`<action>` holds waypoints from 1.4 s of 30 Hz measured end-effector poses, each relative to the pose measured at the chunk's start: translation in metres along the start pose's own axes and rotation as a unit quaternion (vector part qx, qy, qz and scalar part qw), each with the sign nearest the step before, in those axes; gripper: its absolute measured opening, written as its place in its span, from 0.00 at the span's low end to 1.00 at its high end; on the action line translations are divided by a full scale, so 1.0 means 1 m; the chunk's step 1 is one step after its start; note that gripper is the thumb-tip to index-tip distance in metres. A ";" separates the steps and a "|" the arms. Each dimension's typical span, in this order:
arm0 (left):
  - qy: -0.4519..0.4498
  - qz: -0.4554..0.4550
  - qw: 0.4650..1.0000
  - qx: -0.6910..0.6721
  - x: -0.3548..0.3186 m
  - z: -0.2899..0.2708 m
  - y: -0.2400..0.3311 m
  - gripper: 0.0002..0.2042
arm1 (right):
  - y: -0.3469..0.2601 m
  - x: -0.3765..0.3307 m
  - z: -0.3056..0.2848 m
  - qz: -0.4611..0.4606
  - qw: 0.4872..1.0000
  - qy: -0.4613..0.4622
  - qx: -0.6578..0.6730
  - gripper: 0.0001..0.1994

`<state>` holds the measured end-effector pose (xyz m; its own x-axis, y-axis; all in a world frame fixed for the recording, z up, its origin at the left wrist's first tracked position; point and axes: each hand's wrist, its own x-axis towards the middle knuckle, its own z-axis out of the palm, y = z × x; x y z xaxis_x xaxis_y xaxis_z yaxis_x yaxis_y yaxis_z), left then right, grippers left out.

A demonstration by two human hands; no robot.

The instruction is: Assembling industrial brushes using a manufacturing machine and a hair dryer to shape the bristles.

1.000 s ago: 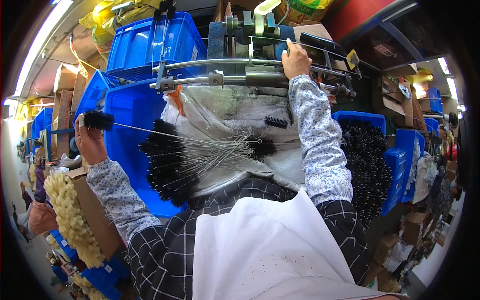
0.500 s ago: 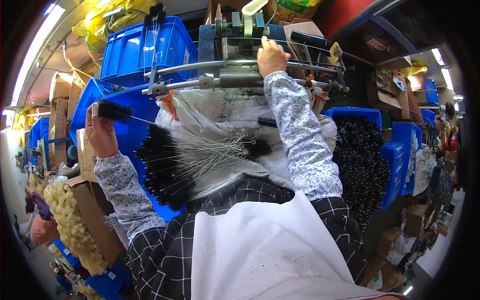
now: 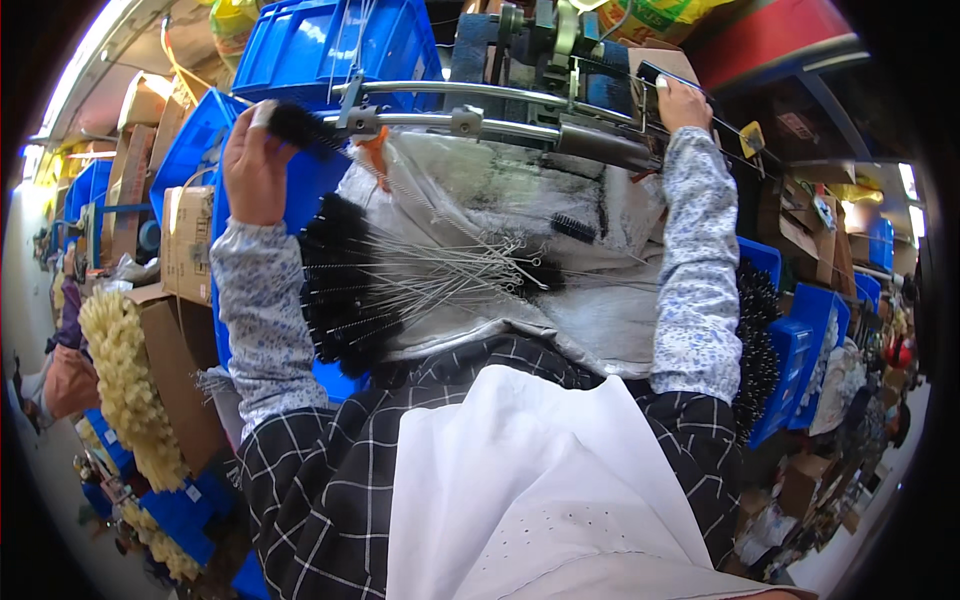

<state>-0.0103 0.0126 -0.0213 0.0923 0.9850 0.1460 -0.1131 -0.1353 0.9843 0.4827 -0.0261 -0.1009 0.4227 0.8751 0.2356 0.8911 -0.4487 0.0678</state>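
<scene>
My left hand (image 3: 258, 165), raised at the left, pinches a round black bristle brush (image 3: 300, 128) with a twisted-wire stem. That stem slants down toward my lap. My right hand (image 3: 684, 103) has its fingers curled at the right end of a bench machine's steel rails (image 3: 500, 93); what lies under them is hidden. A grey metal cylinder (image 3: 610, 145) sits on the front rail just left of that hand. Across the pale cloth (image 3: 610, 320) on my lap lies a bundle of wire-stemmed black brushes (image 3: 345, 285), heads to the left, looped ends toward the middle.
A small black brush piece (image 3: 574, 227) rests on the cloth. Behind the rails stands a blue crate (image 3: 335, 45). More black bristles (image 3: 757, 340) fill a blue bin at the right. Cartons (image 3: 187, 235) and pale yellow tufted bundles (image 3: 130, 370) stand at the left.
My right hand has moved right along the rails, and the grey cylinder has slid right too. My left hand still holds the brush. The whole view has shifted.
</scene>
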 end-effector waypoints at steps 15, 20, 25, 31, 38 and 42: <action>-0.155 -0.152 0.972 -0.094 -0.044 0.121 -0.026 0.07 | -0.068 -0.138 -0.118 -0.266 0.745 -0.361 0.494 0.18; -0.242 -0.158 0.957 0.041 -0.060 0.090 -0.032 0.10 | -0.124 -0.151 -0.080 -0.217 0.779 -0.248 0.533 0.13; -0.065 0.020 0.707 0.704 -0.063 -0.057 -0.043 0.11 | -0.074 -0.064 -0.041 -0.058 0.990 0.063 0.115 0.12; -0.180 -0.179 0.808 0.531 -0.086 -0.118 -0.071 0.11 | -0.070 -0.045 -0.018 -0.054 0.993 0.061 0.080 0.13; -0.107 -0.267 0.856 0.430 -0.088 -0.135 -0.079 0.10 | -0.073 -0.041 -0.018 -0.066 0.991 0.035 0.114 0.12; -0.066 -0.217 0.917 0.327 -0.089 -0.126 -0.075 0.09 | -0.073 -0.033 -0.011 -0.072 0.993 0.023 0.096 0.14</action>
<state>-0.1350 -0.0516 -0.1206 0.1124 0.9456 -0.3054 0.5760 0.1884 0.7955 0.4022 -0.0243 -0.1034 0.2855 0.9165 0.2803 0.9584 -0.2735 -0.0818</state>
